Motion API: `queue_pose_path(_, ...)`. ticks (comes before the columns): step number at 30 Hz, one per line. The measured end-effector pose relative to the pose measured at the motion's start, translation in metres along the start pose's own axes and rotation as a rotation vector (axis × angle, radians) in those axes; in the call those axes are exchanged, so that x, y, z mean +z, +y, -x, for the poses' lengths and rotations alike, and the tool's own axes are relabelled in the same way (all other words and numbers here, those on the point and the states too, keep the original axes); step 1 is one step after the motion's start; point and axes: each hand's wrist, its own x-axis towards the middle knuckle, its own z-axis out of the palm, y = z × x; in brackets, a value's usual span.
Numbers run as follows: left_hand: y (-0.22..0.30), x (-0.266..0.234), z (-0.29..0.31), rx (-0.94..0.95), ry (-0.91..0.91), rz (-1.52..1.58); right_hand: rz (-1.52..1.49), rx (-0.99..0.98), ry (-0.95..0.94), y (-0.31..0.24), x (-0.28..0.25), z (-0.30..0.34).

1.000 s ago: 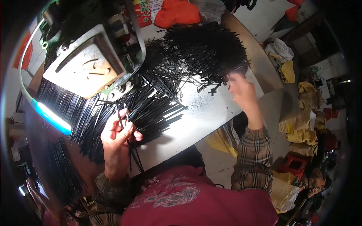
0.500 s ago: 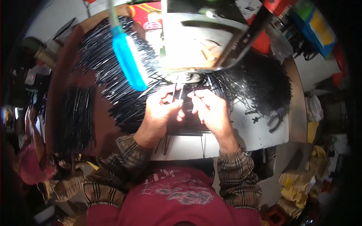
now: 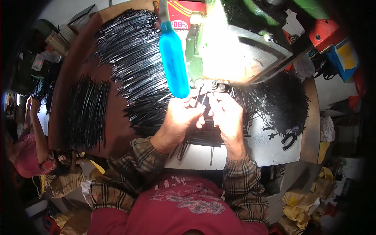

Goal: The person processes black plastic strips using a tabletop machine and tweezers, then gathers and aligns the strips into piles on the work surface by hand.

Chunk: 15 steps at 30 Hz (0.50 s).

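Just below the lit machine head [image 3: 258,58], my left hand [image 3: 178,117] is closed around thin black strips [image 3: 199,96], whose upper ends stick up between thumb and fingers. My right hand [image 3: 228,117] is beside it with thumb and fingertips pinched together. What it pinches is too small and washed out by glare to make out. Both hands are close to a row of small round metal parts [image 3: 214,85] at the machine's lower edge. A blue paddle-shaped piece [image 3: 173,60] hangs in front, its lower tip next to my left hand.
Many black strips [image 3: 135,66] lie across the table [image 3: 117,135] on the left, beside a smaller bundle [image 3: 87,113]. At right is a tangled black heap [image 3: 284,100], with black-handled pliers [image 3: 290,141] near it. Another person [image 3: 29,154] works at far left. Brown paper bags [image 3: 299,199] stand low right.
The view has shifted, so the machine, blue piece and strips appear farther right. Both hands stay in front of the machine, fingers still closed, with only small movement.
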Motion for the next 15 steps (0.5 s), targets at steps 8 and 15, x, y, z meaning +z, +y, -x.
queue_pose_path(8,0.0016,0.0028,-0.0002,-0.007,-0.014,0.029,-0.084,0.003,-0.022,0.0044,0.0024,0.0028)
queue_pose_path(15,0.0024,0.0036,0.0000,-0.016,-0.016,0.018,-0.118,0.002,-0.045,0.0042,0.0055,0.0036)
